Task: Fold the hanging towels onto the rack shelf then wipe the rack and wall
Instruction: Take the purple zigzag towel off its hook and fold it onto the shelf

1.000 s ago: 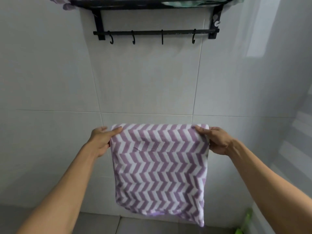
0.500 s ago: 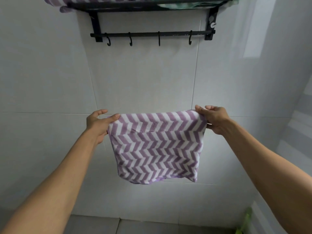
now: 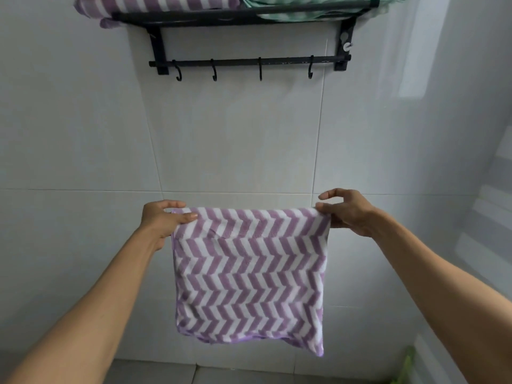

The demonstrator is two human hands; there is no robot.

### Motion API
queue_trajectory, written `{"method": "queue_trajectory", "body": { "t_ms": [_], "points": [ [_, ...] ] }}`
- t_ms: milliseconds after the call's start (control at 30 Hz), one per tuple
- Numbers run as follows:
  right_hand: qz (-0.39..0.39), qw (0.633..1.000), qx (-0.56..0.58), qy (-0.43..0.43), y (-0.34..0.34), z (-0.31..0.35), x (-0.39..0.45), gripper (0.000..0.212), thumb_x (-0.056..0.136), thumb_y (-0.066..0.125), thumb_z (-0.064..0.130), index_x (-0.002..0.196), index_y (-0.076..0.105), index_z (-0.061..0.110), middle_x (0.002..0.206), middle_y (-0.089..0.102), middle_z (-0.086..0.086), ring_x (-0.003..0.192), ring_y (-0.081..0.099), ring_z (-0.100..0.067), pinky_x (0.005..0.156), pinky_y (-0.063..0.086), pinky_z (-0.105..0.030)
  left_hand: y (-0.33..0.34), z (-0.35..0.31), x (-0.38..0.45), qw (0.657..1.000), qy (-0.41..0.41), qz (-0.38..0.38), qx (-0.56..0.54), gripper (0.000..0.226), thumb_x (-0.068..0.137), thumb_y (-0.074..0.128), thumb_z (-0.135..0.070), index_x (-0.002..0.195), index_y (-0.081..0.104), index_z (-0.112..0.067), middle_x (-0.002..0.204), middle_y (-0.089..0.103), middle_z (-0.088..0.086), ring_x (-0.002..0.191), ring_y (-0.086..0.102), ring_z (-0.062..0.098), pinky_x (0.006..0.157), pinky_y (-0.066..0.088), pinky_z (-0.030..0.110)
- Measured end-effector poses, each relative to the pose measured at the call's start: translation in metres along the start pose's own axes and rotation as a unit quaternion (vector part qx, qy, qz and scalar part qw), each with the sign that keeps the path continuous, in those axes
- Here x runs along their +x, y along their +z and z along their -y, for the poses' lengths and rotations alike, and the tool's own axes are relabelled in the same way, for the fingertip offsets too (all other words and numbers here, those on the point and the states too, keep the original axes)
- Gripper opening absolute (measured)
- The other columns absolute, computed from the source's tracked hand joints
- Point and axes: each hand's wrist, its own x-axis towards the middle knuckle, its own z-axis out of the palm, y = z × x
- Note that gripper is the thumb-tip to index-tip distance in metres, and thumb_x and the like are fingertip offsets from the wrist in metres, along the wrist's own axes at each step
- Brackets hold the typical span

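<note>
The person stands facing the white tiled wall [image 3: 235, 139], both arms stretched out, holding a purple-and-white chevron towel [image 3: 249, 275] up by its top edge. The left hand [image 3: 162, 218] pinches the top left corner, thumb lying across the front of the cloth and the fingers behind it. The right hand [image 3: 347, 212] pinches the top right corner between thumb and lower fingers, while its index finger arches free above the edge. The towel is folded double (a hemmed edge runs across just below the top) and hangs flat and square in the air in front of the wall, its lower right corner drooping lower than the left.

High on the wall is the black rack [image 3: 249, 16]. On its shelf lie 2 folded towels side by side: a purple striped towel [image 3: 155, 2] on the left and a green towel [image 3: 318, 6] on the right. Beneath the shelf runs a bar with 4 hooks [image 3: 214, 74], all bare. Something green [image 3: 407, 364] shows at the bottom right corner, too blurred to identify.
</note>
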Motion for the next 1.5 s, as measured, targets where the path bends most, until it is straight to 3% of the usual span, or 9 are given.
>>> {"method": "queue_trajectory", "body": {
  "t_ms": [300, 467, 600, 700, 867, 1033, 1167, 1300, 1500],
  "points": [
    [0.005, 0.999, 0.052, 0.010, 0.004, -0.006, 0.001, 0.005, 0.092, 0.073, 0.019, 0.094, 0.069, 0.016, 0.098, 0.068, -0.006, 0.083, 0.064, -0.023, 0.077, 0.055, -0.037, -0.008, 0.008, 0.001, 0.997, -0.033, 0.055, -0.040, 0.044, 0.073, 0.084, 0.001, 0.114, 0.069, -0.007, 0.108, 0.072, 0.016, 0.086, 0.071, 0.023, 0.069, 0.062, 0.030],
    [0.073, 0.997, -0.038, 0.005, 0.001, -0.004, 0.001, 0.051, 0.072, 0.080, -0.015, 0.117, 0.068, 0.004, 0.117, 0.064, -0.019, 0.105, 0.064, -0.034, 0.090, 0.057, -0.042, -0.006, 0.011, 0.004, 0.986, 0.013, 0.110, 0.123, 0.079, 0.046, 0.095, 0.007, 0.119, 0.069, -0.005, 0.109, 0.071, 0.010, 0.104, 0.068, 0.030, 0.094, 0.057, 0.043],
    [0.022, 0.968, -0.248, -0.030, 0.005, -0.006, 0.005, 0.028, 0.082, 0.079, 0.001, 0.109, 0.073, 0.008, 0.107, 0.068, -0.014, 0.099, 0.065, -0.031, 0.082, 0.059, -0.037, -0.001, 0.012, 0.004, 0.961, 0.056, 0.079, 0.258, 0.049, 0.056, 0.099, -0.023, 0.097, 0.076, -0.008, 0.098, 0.074, 0.006, 0.092, 0.071, 0.026, 0.090, 0.058, 0.039],
    [0.039, 0.969, -0.243, -0.025, -0.002, 0.014, 0.006, 0.019, 0.091, 0.074, 0.016, 0.107, 0.069, 0.010, 0.112, 0.068, -0.012, 0.107, 0.063, -0.029, 0.096, 0.055, -0.047, -0.011, -0.011, 0.000, 0.957, 0.081, 0.080, 0.268, 0.062, 0.054, 0.098, -0.042, 0.099, 0.076, -0.006, 0.104, 0.070, 0.004, 0.103, 0.068, 0.029, 0.088, 0.053, 0.031],
    [0.121, 0.991, 0.022, -0.057, -0.013, 0.033, -0.005, 0.080, 0.054, 0.097, 0.042, 0.124, 0.065, 0.020, 0.117, 0.074, -0.001, 0.107, 0.070, -0.022, 0.097, 0.053, -0.046, -0.028, -0.027, -0.003, 0.980, 0.068, 0.182, -0.044, 0.108, 0.024, 0.102, -0.046, 0.118, 0.069, -0.006, 0.112, 0.076, 0.012, 0.098, 0.074, 0.029, 0.081, 0.062, 0.043],
    [0.104, 0.994, 0.012, 0.042, 0.008, -0.040, -0.013, 0.112, 0.030, 0.101, 0.052, 0.124, 0.067, 0.003, 0.114, 0.076, -0.009, 0.105, 0.073, -0.029, 0.091, 0.058, -0.046, -0.012, 0.025, -0.018, 0.988, -0.063, 0.129, -0.051, 0.073, 0.055, 0.094, -0.044, 0.108, 0.072, 0.000, 0.101, 0.076, 0.021, 0.085, 0.075, 0.036, 0.081, 0.060, 0.049],
    [0.159, 0.971, 0.129, 0.121, 0.019, -0.060, -0.029, 0.057, 0.084, 0.075, 0.043, 0.128, 0.066, 0.008, 0.124, 0.072, -0.014, 0.117, 0.067, -0.034, 0.107, 0.047, -0.051, -0.020, 0.030, -0.013, 0.974, -0.139, 0.160, -0.079, 0.074, 0.059, 0.092, -0.049, 0.113, 0.072, -0.002, 0.107, 0.076, 0.019, 0.093, 0.074, 0.034, 0.086, 0.059, 0.049],
    [0.165, 0.967, 0.123, 0.148, 0.028, -0.083, -0.039, 0.058, 0.088, 0.070, 0.030, 0.134, 0.059, -0.004, 0.124, 0.069, -0.023, 0.110, 0.068, -0.037, 0.104, 0.050, -0.054, -0.018, 0.046, -0.022, 0.977, -0.149, 0.142, -0.048, 0.065, 0.067, 0.090, -0.034, 0.112, 0.070, 0.007, 0.095, 0.076, 0.023, 0.077, 0.074, 0.033, 0.074, 0.062, 0.047],
    [0.167, 0.952, 0.206, 0.154, 0.031, -0.083, -0.031, 0.052, 0.094, 0.059, 0.028, 0.138, 0.057, 0.001, 0.134, 0.063, -0.024, 0.114, 0.063, -0.036, 0.100, 0.053, -0.049, -0.022, 0.048, -0.028, 0.963, -0.176, 0.202, -0.034, 0.060, 0.069, 0.088, -0.024, 0.118, 0.068, 0.005, 0.111, 0.072, 0.028, 0.103, 0.069, 0.044, 0.095, 0.052, 0.063]
  ]
}}
